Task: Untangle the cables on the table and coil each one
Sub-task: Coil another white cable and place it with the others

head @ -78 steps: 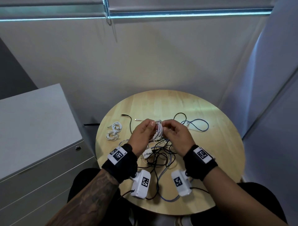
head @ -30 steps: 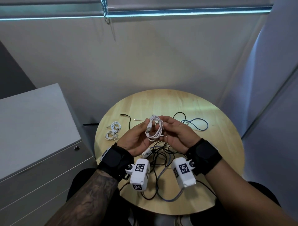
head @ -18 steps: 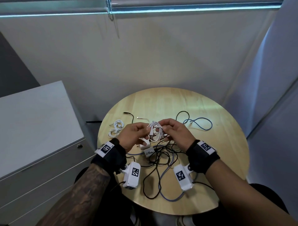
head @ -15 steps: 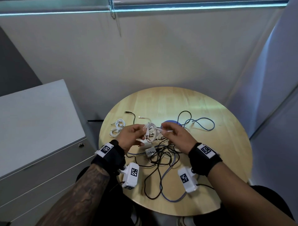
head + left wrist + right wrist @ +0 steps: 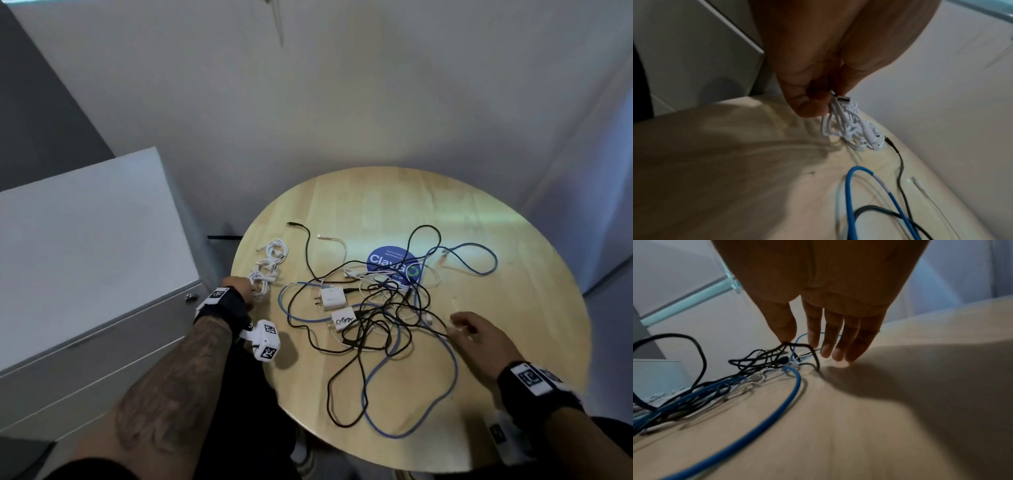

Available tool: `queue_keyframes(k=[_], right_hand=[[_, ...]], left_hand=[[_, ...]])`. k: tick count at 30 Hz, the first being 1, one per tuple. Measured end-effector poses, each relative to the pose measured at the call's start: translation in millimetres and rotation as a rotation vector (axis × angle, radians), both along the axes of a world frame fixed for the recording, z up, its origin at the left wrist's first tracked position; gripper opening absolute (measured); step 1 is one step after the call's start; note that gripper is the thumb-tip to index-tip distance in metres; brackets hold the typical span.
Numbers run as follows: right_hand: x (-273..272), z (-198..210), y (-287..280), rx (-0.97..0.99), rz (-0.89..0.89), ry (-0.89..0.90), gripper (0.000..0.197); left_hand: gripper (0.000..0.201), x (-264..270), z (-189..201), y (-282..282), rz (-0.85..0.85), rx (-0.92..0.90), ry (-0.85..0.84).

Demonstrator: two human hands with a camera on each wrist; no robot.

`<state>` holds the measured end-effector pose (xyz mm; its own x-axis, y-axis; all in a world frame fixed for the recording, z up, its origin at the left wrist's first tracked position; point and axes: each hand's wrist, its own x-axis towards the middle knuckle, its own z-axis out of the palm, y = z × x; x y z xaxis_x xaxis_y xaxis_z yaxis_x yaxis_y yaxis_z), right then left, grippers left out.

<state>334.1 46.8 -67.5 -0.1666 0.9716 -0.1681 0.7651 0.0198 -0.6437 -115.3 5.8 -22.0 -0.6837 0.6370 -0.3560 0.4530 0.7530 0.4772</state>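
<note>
- Far left: grey cabinet (image 5: 85, 246), drawer fronts facing the round wooden table (image 5: 479, 219).
- Left hand (image 5: 239, 287) at table's left edge, fingertips pinched on a coiled white cable (image 5: 849, 128); bundle hanging from the pinch, its lower loops touching the tabletop in the left wrist view.
- Just beyond, near the same edge: another small white coil (image 5: 275, 250), lying flat.
- Next right: loose black lead (image 5: 306, 246) with plug end pointing to the far left, running back into the heap.
- Centre: tangle of black, blue and white cables (image 5: 373, 318), still knotted together; two white plug adapters (image 5: 332, 298) inside it, one just nearer than the other.
- Far side of heap: round blue sticker (image 5: 387, 263), partly crossed by cable.
- Blue cable (image 5: 448, 370) looping wide toward the near edge, another loop toward the far right.
- Right hand (image 5: 479, 339) at right edge of tangle, fingers straight and slightly spread, holding nothing; thumb tip touching a raised black strand in the right wrist view.
</note>
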Motion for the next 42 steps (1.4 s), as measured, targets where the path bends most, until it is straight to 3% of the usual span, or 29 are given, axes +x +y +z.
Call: queue_keyframes(k=[4, 7, 10, 13, 16, 18, 21, 24, 28, 35, 39, 42], right_hand=[[-1, -8, -2, 0.019, -0.018, 0.047, 0.019], [0, -10, -2, 0.018, -0.013, 0.060, 0.017], [0, -7, -5, 0.010, -0.013, 0.076, 0.015], [-1, -5, -5, 0.009, 0.004, 0.068, 0.012], [-3, -3, -3, 0.002, 0.023, 0.051, 0.009], [-5, -3, -2, 0.005, 0.029, 0.037, 0.009], [-9, -3, 0, -0.007, 0.024, 0.041, 0.009], [-16, -1, 1, -0.020, 0.021, 0.046, 0.010], [-22, 3, 0, -0.033, 0.018, 0.046, 0.008], [-23, 5, 5, -0.042, 0.059, 0.007, 0.005], [-22, 5, 11, -0.051, 0.079, -0.003, 0.005], [-21, 8, 13, -0.065, 0.077, -0.019, 0.009]], left_hand=[[0.054, 8, 10, -4, 0.015, -0.079, -0.139], [0.040, 5, -2, 1, 0.018, -0.082, -0.107], [0.038, 3, -6, 0, 0.078, -0.075, -0.077], [0.038, 4, 1, -1, -0.008, -0.003, -0.054], [0.020, 9, 7, 17, 0.171, 0.288, -0.147], [0.006, 20, 10, 31, 0.101, 0.387, -0.019], [0.007, 63, 22, 47, -0.262, 0.357, 0.005], [0.010, 110, 20, 59, -0.622, 0.200, -0.013], [0.028, 148, -3, 75, -0.843, 0.007, 0.091], [0.047, 176, -9, 101, -0.917, 0.067, 0.149], [0.023, 180, 0, 111, -0.837, 0.175, 0.127], [0.019, 177, 17, 115, -0.677, 0.338, -0.050]])
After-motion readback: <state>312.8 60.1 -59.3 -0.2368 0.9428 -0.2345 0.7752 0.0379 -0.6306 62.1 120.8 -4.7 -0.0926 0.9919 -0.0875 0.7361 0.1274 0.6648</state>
